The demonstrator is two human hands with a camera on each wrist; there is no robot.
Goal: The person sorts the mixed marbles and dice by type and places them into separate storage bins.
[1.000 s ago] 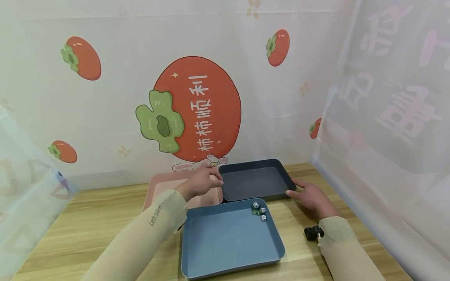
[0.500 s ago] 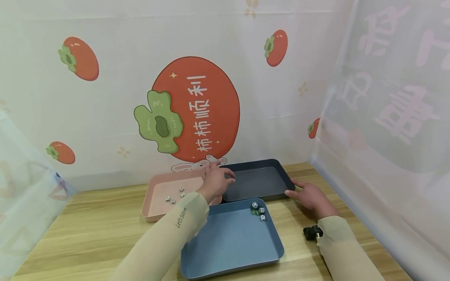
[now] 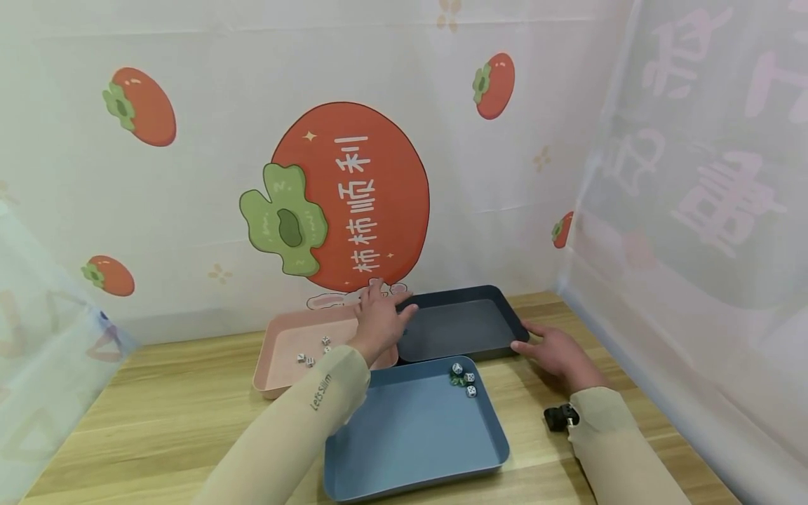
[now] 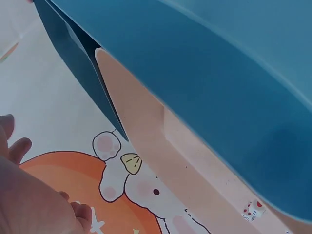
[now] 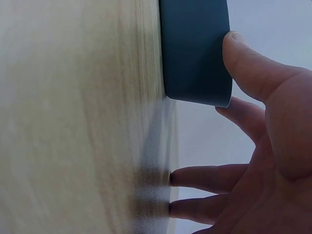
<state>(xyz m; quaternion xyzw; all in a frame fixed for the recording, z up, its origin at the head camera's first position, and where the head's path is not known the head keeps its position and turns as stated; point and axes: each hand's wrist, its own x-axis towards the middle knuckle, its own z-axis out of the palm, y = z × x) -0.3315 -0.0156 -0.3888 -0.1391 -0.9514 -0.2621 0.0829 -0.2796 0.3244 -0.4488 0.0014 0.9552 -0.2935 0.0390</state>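
Note:
My left hand [image 3: 379, 321] hovers where the pink tray [image 3: 270, 351] and the dark tray [image 3: 463, 330] meet, fingers spread with nothing visibly held. In the left wrist view this hand [image 4: 36, 200] is at the lower left. A tiny dark green thing [image 3: 406, 332] lies in the dark tray beside it, too small to identify. At that tray's right front corner, my right hand [image 3: 560, 356] holds the wall between thumb and forefinger; the right wrist view shows the other fingers of this hand [image 5: 282, 136] extended below the corner [image 5: 197, 73].
Several white dice [image 3: 310, 362] sit in the pink tray. The blue tray [image 3: 416, 435] stands in front, with white dice [image 3: 470, 391] and green pieces [image 3: 456, 381] in its back right corner. Patterned cloth [image 3: 208, 175] rises behind the wooden table [image 3: 158, 421].
My left hand has moved right from over the pink tray, uncovering dice there, and its fingers have spread. The tiny dark green thing now shows in the dark tray. My right hand has stayed put.

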